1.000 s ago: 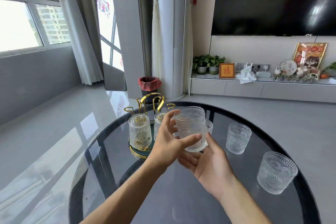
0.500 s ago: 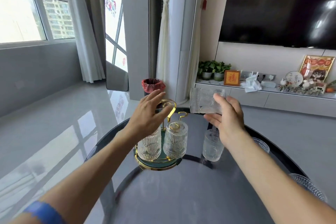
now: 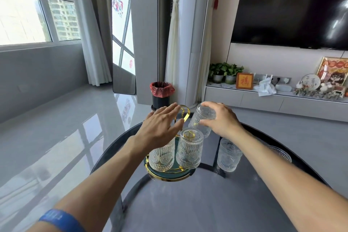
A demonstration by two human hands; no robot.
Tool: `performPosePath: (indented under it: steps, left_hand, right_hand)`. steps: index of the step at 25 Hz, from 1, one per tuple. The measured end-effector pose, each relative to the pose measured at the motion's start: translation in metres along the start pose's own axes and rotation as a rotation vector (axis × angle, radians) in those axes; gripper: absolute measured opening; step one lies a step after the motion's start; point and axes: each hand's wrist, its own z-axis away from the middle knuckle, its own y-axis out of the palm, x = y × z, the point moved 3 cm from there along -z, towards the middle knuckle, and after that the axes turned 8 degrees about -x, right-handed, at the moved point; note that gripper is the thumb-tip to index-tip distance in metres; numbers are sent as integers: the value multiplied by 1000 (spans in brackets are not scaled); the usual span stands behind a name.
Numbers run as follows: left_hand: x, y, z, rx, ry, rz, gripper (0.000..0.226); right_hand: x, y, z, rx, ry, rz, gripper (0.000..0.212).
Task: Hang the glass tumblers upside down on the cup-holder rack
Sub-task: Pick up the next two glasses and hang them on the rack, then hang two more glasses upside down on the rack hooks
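A gold cup-holder rack [image 3: 185, 113] with a round green base stands on the dark round glass table [image 3: 188, 203]. Two ribbed glass tumblers hang upside down on its front pegs: one at left [image 3: 162, 157], one at right [image 3: 189, 148]. My right hand [image 3: 219, 118] grips a third tumbler [image 3: 202, 118] by its base, upside down and tilted, over the rack's back right side. My left hand [image 3: 162, 125] hovers open, fingers spread, above the left tumbler and the rack's gold handle. Whether it touches the rack is hidden.
An upright tumbler [image 3: 228, 154] stands on the table right of the rack, and another tumbler [image 3: 280, 154] shows partly behind my right forearm. Beyond the table are a black bin with a red liner [image 3: 161, 95] and a low TV cabinet [image 3: 273, 100].
My right hand has lowered the tumbler from above the table's far edge down and left onto the rack's back side, turning it upside down. My left hand stays over the rack.
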Motion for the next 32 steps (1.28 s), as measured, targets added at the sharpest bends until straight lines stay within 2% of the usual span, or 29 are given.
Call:
performPosePath:
  steps: [4,9,13,18,21,23,26,29,32]
  left_hand:
    - [2,-1,2,-5,3,17,67]
    - [1,-1,2,-17,-5,45,66]
    - [-2,2,7,-12,-25,44,67]
    - [-10,2,2,48,-79,-39,71]
    - [-45,8,14,-127,-35,-96,67]
    - [-83,21,31,-229,83,-28,65]
    - [-136,55,56,-205,169,160,72]
    - [-163,95,61,-122,82,259,80]
    - [-162,126,51,-62,-63,263,87]
  right_hand:
    - [-12,32,3,115,-89,86,53]
    - [-28,39,-2,165,-61,16,50]
    - [-29,44,8,126,-76,-10,50]
    - [-44,27,51,62,48,-94,65]
    - [-68,5,90,35,103,-155,65]
    - [-86,-10,115,11,147,-155,61]
    - [-105,-24,145,-21,238,-194,57]
    - [-122,-29,169,-54,329,-280,55]
    - [-143,-16,197,-24,440,-389,59]
